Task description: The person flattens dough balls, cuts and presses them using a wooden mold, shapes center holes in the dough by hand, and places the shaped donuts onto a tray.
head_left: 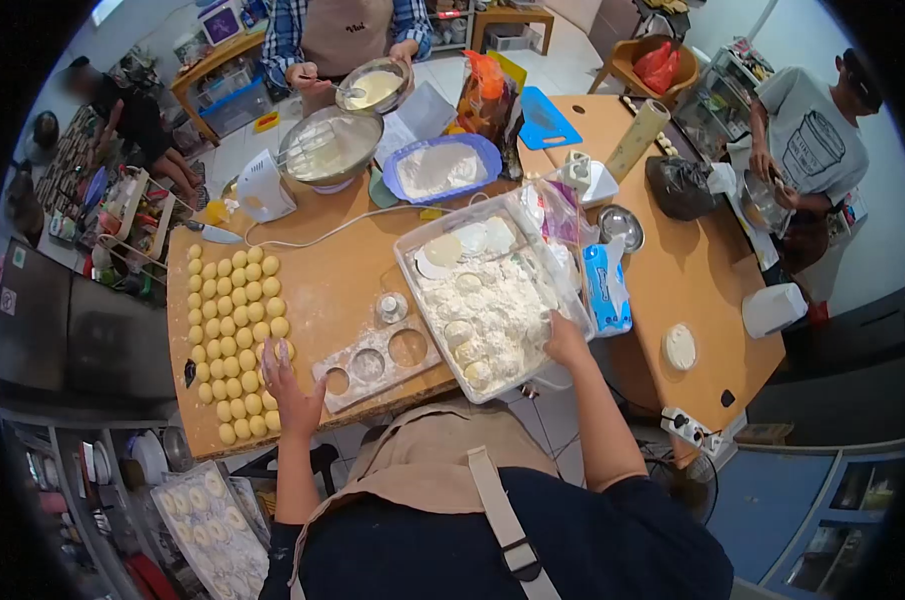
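Wood-top table (358, 250) fills ctr. of rm., tile floor (548, 70) behind it. Co-worker w/ checked sleeves stands at far side, holding a steel bowl (376, 88) of pale mix; 2nd co-worker at far R, hands at another metal bowl (763, 203).

Clear plastic tub (410, 262) sits on table in front of the wearer, slightly R of ctr., angled. Contents: loose white flour (503, 300) w/ rounded dough pcs. (478, 374) partly buried.

Dough balls (235, 330), yellow, stand in close rows on L part of table. White board w/ 3 round cutouts (373, 367) lies at near edge, btwn. dough balls and tub.

Blue oval tray (443, 168) of white powder is beyond tub; large mixing bowl (331, 148) w/ beaters is L of tray. Tissue pack (607, 290) is just R of tub.

R hand (567, 340): at R near side of tub, fingertips at wall/flour; clamped or not, cannot tell. L hand (293, 392): fingers apart, flour-dusted, at R near edge of dough balls; contact cannot be confirmed.

Smallest: metal knob-like pc. (392, 307), upright on table, just beyond board.
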Demonstrator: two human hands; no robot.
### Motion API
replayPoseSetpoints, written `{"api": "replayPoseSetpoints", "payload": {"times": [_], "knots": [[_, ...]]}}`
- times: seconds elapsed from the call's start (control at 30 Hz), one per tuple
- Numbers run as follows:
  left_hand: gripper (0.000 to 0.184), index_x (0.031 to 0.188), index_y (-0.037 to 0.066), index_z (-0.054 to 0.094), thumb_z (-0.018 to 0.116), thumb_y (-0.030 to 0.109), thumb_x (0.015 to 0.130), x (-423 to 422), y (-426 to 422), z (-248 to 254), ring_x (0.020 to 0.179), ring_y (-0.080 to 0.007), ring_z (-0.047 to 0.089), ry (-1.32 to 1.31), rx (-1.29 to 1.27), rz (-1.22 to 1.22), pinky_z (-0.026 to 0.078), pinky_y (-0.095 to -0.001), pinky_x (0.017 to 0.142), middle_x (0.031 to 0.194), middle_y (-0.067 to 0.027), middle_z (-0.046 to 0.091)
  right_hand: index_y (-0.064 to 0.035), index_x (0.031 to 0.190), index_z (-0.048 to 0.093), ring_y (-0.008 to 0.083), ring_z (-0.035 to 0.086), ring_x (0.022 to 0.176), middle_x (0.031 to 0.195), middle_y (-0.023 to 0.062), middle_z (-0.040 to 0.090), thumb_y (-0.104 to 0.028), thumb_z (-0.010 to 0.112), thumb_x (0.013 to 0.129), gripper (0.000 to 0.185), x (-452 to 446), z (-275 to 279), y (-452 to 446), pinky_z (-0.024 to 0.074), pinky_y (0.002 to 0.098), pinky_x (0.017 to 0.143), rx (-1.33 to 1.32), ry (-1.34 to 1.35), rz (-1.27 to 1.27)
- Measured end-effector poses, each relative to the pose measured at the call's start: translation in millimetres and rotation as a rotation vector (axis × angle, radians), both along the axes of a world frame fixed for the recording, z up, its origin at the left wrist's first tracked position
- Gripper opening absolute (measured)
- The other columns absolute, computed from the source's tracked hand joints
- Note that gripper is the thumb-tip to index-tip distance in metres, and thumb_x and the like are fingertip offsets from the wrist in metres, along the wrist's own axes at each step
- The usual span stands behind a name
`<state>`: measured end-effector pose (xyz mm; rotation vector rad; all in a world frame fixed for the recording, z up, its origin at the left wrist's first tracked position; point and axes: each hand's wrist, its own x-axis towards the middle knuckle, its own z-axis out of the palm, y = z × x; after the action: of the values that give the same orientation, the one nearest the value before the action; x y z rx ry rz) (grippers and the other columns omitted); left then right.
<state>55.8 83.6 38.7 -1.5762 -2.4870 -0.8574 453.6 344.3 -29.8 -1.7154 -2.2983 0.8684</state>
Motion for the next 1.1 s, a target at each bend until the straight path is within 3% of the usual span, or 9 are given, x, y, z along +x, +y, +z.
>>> {"api": "replayPoseSetpoints", "payload": {"times": [0.1,0.23,0.43,0.63,0.73,0.83,0.87,1.03,1.1], "knots": [[0.093,0.147,0.01,0.023,0.075,0.017,0.07,-2.3,-6.3,-5.5,0.14,-0.0381,0.014,-0.01,-0.075,-0.002,0.015,-0.0483,0.113,0.152,-0.0182,0.015,-0.0009,0.094,0.06,0.0389,0.06,0.095,0.095,0.0227,0.063,-0.005,0.064,0.066,0.029,-3.5,-1.5,-5.1,0.0474,0.0452,0.083,0.137,-0.137,0.147],[0.092,0.147,0.01,0.024,0.075,0.017,0.07,-13.8,-11.8,-8.4,0.14,-0.0375,0.015,-0.025,-0.138,-0.013,0.015,-0.0475,0.113,0.152,-0.0183,0.016,-0.0026,0.093,0.061,0.0382,0.059,0.096,0.095,0.021,0.063,-0.004,0.063,0.068,0.025,-9.8,9.1,-9.7,0.0478,0.0432,0.085,0.053,-0.116,-0.067],[0.092,0.145,0.01,0.026,0.076,0.015,0.069,-40.1,-14.4,-14.1,0.139,-0.0399,0.013,-0.021,-0.14,-0.124,0.016,-0.0502,0.113,0.152,-0.0184,0.016,-0.0031,0.094,0.062,0.0396,0.059,0.095,0.097,0.0216,0.064,-0.003,0.06,0.07,0.024,-8.9,-6.0,-14.5,0.0478,0.0445,0.083,0.13,-0.239,0.015],[0.09,0.145,0.01,0.027,0.076,0.015,0.069,-68.1,-20.2,-2.2,0.139,-0.0397,0.016,0.019,-0.129,-0.248,0.018,-0.0497,0.112,0.152,-0.0176,0.017,-0.0021,0.103,0.062,0.0322,0.063,0.095,0.098,0.0191,0.064,0.001,0.056,0.073,0.03,-12.2,9.4,-16.8,0.0508,0.0421,0.084,0.191,0.125,-0.313],[0.088,0.144,0.011,0.028,0.076,0.015,0.07,-81.3,-25.3,-3.1,0.139,-0.0396,0.016,0.039,-0.132,-0.291,0.018,-0.049,0.112,0.152,-0.0168,0.017,0.0023,0.109,0.057,0.0273,0.063,0.095,0.104,0.0147,0.063,0.003,0.056,0.081,0.028,-20.3,9.3,-18.3,0.0543,0.0406,0.082,-0.31,1.204,-0.744],[0.088,0.143,0.011,0.029,0.076,0.016,0.07,-82.3,-29.8,3.3,0.139,-0.0397,0.016,0.003,-0.186,-0.285,0.018,-0.0489,0.112,0.152,-0.0162,0.017,0.0034,0.119,0.048,0.0269,0.062,0.1,0.118,0.014,0.058,-0.006,0.058,0.089,0.032,-27.1,8.1,-19.2,0.0556,0.0397,0.085,-0.554,1.627,-0.847],[0.088,0.143,0.011,0.029,0.076,0.017,0.07,-84.4,-30.4,2.9,0.139,-0.0399,0.016,0.001,-0.178,-0.307,0.018,-0.0491,0.112,0.152,-0.0163,0.017,0.0014,0.118,0.05,0.0251,0.062,0.102,0.115,0.0152,0.058,-0.011,0.06,0.09,0.032,-31.4,5.5,-23.1,0.0567,0.0367,0.084,-0.499,1.579,-0.805],[0.091,0.144,0.011,0.027,0.078,0.024,0.07,-85.1,-40.2,-15.1,0.139,-0.0396,0.015,0.019,-0.294,-0.355,0.017,-0.0496,0.112,0.152,-0.017,0.016,0.0018,0.118,0.049,0.0269,0.061,0.102,0.116,0.015,0.057,-0.006,0.054,0.091,0.029,-46.5,5.6,-30.3,0.0555,0.0394,0.085,-0.476,1.422,-0.84],[0.094,0.145,0.01,0.025,0.077,0.033,0.071,-82.3,-44.3,-25.2,0.141,-0.039,0.011,0.005,-0.362,-0.367,0.013,-0.0509,0.113,0.153,-0.0181,0.014,0.0022,0.119,0.049,0.0278,0.061,0.103,0.117,0.0155,0.057,-0.005,0.051,0.092,0.028,-55.5,11.4,-29.8,0.0543,0.0408,0.087,-0.453,1.407,-0.86]]}}
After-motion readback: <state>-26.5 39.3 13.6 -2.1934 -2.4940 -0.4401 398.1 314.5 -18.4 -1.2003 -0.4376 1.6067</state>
